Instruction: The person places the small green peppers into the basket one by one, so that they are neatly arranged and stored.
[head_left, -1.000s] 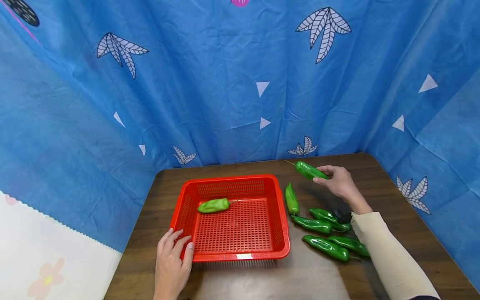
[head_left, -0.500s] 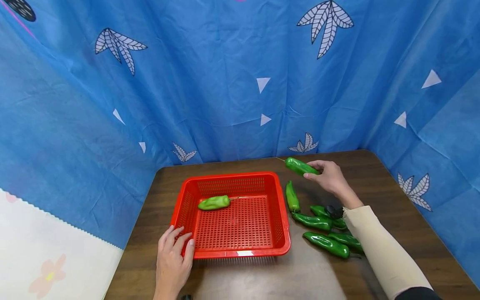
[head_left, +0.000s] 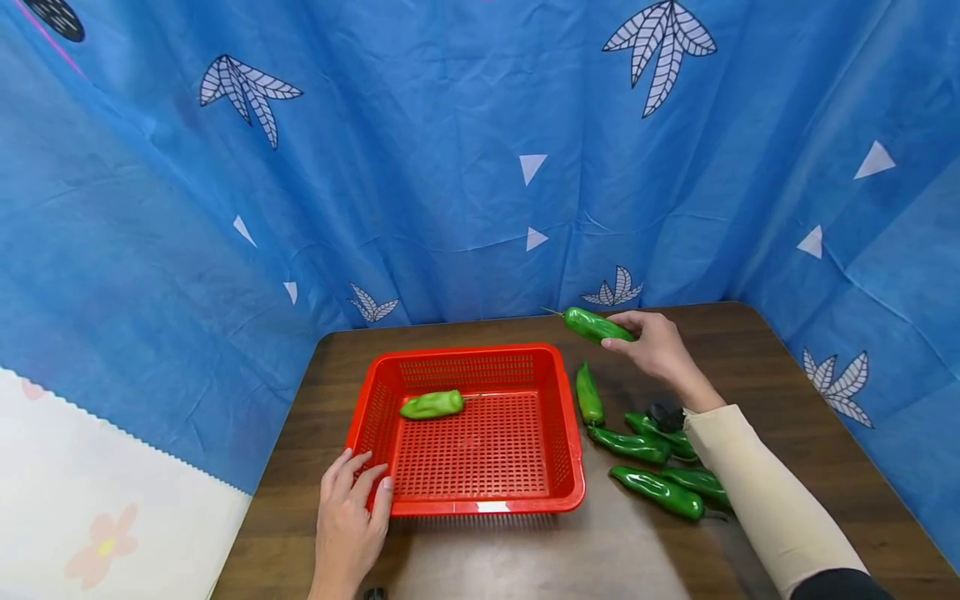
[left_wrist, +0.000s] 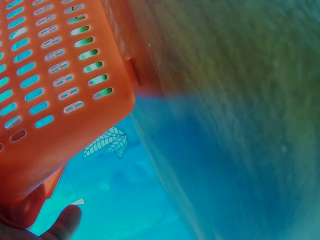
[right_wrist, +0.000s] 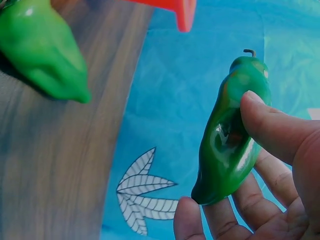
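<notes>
My right hand (head_left: 654, 343) pinches a glossy green pepper (head_left: 594, 324) above the table, to the right of the basket's far corner. In the right wrist view the thumb lies along one side of this pepper (right_wrist: 232, 130), fingers behind it, stem end pointing away. My left hand (head_left: 351, 515) rests on the near left corner of the red plastic basket (head_left: 480, 506), fingers over its rim. Inside the basket lies one light green pepper (head_left: 432, 405). From the left wrist, the basket's slotted wall (left_wrist: 60, 115) shows, with only part of the hand at the lower left.
Right of the basket lie several green peppers, including a lighter one (head_left: 588, 395) and a dark one (head_left: 660, 492). A small black object (head_left: 665, 416) is partly hidden by the right wrist. A blue patterned curtain (head_left: 465, 167) hangs behind the wooden table (head_left: 281, 508).
My right hand has carried the held pepper leftward, towards the basket's far right corner. The left hand stays on the basket rim. The head view has shifted slightly.
</notes>
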